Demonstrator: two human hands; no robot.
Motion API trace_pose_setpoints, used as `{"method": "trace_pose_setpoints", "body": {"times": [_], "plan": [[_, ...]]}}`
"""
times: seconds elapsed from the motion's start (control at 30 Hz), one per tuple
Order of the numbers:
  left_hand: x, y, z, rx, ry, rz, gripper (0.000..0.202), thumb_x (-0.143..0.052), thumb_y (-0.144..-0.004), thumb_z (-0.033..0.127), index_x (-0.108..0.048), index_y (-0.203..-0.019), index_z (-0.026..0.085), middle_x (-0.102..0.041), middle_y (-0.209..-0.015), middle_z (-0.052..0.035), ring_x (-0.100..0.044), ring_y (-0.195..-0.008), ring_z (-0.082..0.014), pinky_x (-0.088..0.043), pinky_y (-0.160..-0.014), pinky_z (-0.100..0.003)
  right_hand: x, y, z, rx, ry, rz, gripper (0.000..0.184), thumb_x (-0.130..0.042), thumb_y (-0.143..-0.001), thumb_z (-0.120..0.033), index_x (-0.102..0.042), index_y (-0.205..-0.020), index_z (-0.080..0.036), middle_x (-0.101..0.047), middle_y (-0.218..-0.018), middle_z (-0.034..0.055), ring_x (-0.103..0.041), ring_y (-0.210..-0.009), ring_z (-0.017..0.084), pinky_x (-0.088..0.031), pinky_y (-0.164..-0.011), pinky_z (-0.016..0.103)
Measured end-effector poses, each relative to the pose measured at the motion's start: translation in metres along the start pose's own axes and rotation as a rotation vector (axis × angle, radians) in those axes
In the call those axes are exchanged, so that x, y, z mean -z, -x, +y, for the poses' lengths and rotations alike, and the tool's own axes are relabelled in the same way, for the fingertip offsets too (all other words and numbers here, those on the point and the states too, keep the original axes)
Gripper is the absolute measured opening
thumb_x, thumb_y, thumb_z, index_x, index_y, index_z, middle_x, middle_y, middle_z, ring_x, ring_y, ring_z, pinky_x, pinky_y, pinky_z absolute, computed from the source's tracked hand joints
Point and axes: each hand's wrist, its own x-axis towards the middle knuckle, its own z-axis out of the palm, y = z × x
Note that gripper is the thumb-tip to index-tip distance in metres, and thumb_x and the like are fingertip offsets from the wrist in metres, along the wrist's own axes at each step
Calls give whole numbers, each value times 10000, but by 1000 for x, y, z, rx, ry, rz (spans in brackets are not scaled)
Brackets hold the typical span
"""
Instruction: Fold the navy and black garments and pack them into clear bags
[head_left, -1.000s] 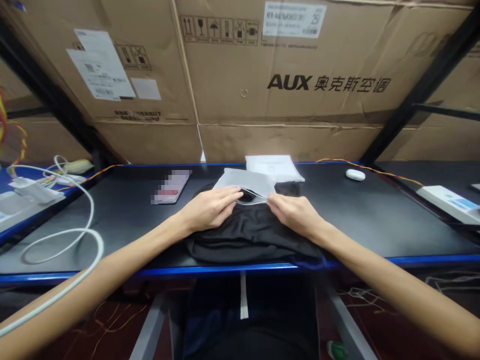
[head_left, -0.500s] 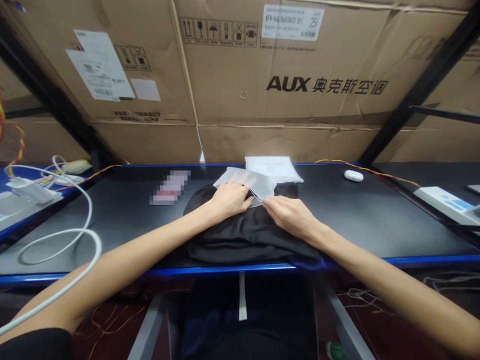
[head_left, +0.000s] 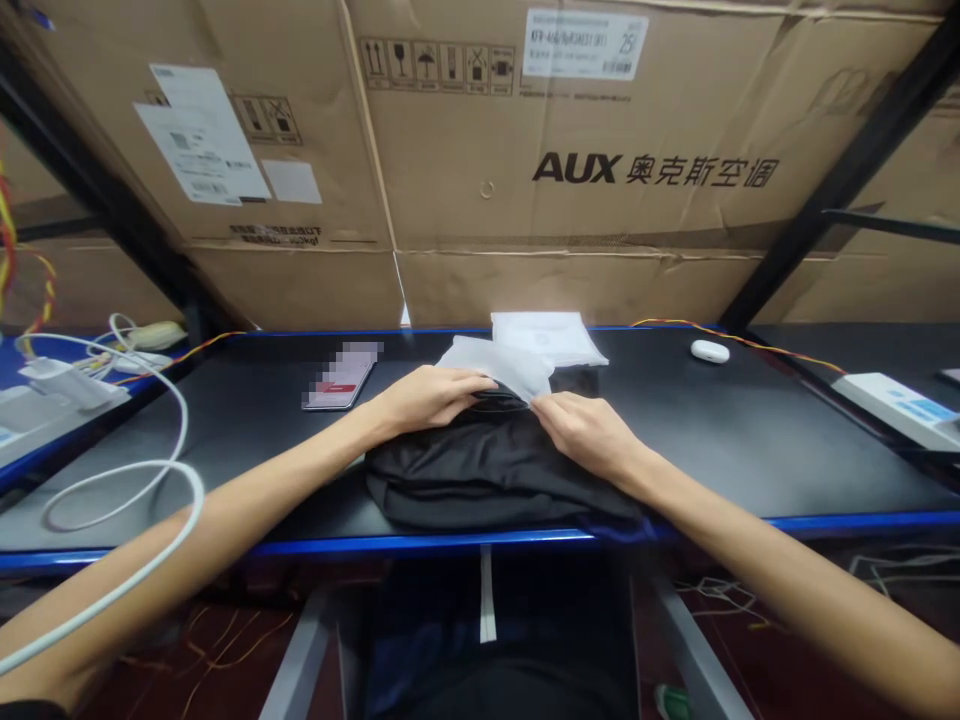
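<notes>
A folded black garment [head_left: 480,475] lies on the black table [head_left: 735,430] near its front edge. Over the garment's far end sits a frosted plastic bag [head_left: 501,364]. My left hand [head_left: 424,396] rests on the garment with its fingers curled at the bag's open edge. Opposite it, my right hand [head_left: 581,428] pinches the same edge from the right side. The two hands almost meet at the bag's mouth. How far the garment reaches into the bag is hidden by the hands.
A second flat plastic bag [head_left: 547,337] lies just behind. A phone [head_left: 341,379] is at the left, a small white case [head_left: 709,351] at the right, a white power strip [head_left: 896,408] at the far right. White cable [head_left: 150,470] loops at the left. Cardboard boxes [head_left: 570,160] wall the back.
My left hand has drawn back a little and shifted along the bag's mouth. The bag's edge now sits lower over the garment's end. The right hand has barely moved.
</notes>
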Motion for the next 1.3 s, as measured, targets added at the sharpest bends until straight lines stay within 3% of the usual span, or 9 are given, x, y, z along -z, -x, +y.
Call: {"method": "trace_pose_setpoints", "body": {"times": [0.1,0.2,0.3,0.47,0.6,0.8,1.0,1.13,1.3], "plan": [[9,9,0,15,255,136,293,-520,-996,228,-692,-1232,205,-707,-1304,-72,-695,-1178,-213,-557,-1028,-336,1,0,2,-65,-9,-65,252,-419,-1034,-151,-666,-984,-161,-752,-938,103,-677,-826,198,-452,-640,277],[15,16,7,13,441,180,259,-563,-958,193,-732,-1153,206,-713,-1292,-75,-673,-1219,-224,-542,-1066,-362,2,-1,5,-99,12,-111,233,-434,-1032,-151,-665,-996,-156,-749,-943,101,-681,-845,208,-448,-643,281],[14,22,14,-71,467,106,345,-566,-891,120,-741,-1171,220,-662,-1373,-75,-593,-1326,-249,-478,-1145,-420,3,-1,6,-81,43,-112,242,-428,-1038,-162,-664,-986,-154,-733,-919,96,-678,-842,209,-455,-657,285],[6,31,20,-153,394,-64,660,-562,-747,111,-621,-1393,233,-460,-1570,-63,-405,-1477,-306,-361,-1224,-512,4,-1,6,-29,45,-44,230,-440,-1042,-204,-663,-1032,-153,-721,-942,96,-669,-863,213,-478,-663,289],[1,33,19,-161,378,-82,685,-528,-712,98,-642,-1372,243,-479,-1556,-34,-397,-1484,-292,-372,-1223,-494,4,-1,7,7,89,-26,241,-448,-1023,-148,-671,-1114,-156,-723,-974,89,-658,-869,212,-470,-625,292],[0,34,18,-180,370,-75,664,-520,-698,100,-676,-1328,237,-517,-1525,-30,-423,-1468,-284,-404,-1205,-468,16,-10,14,-18,207,44,287,-428,-1007,-99,-701,-1040,-181,-739,-993,79,-645,-859,201,-445,-618,293],[2,35,21,-154,364,-89,655,-523,-699,112,-679,-1320,251,-526,-1517,-25,-422,-1470,-276,-402,-1205,-479,25,-29,45,-133,144,71,307,-406,-1006,-125,-708,-1032,-174,-738,-1071,124,-646,-947,246,-461,-696,313],[2,34,21,-146,376,-92,665,-511,-676,122,-683,-1308,242,-534,-1513,-38,-426,-1467,-288,-395,-1204,-499,12,-36,80,-258,119,94,323,-411,-993,-156,-733,-1020,-174,-746,-1018,134,-662,-908,268,-492,-733,345],[3,32,23,-134,398,-90,749,-482,-605,121,-653,-1327,225,-532,-1520,-55,-422,-1467,-305,-367,-1212,-538,-9,-31,111,-349,2,6,322,-483,-955,-160,-753,-1130,-159,-752,-1155,150,-702,-1006,284,-523,-864,371]]}}
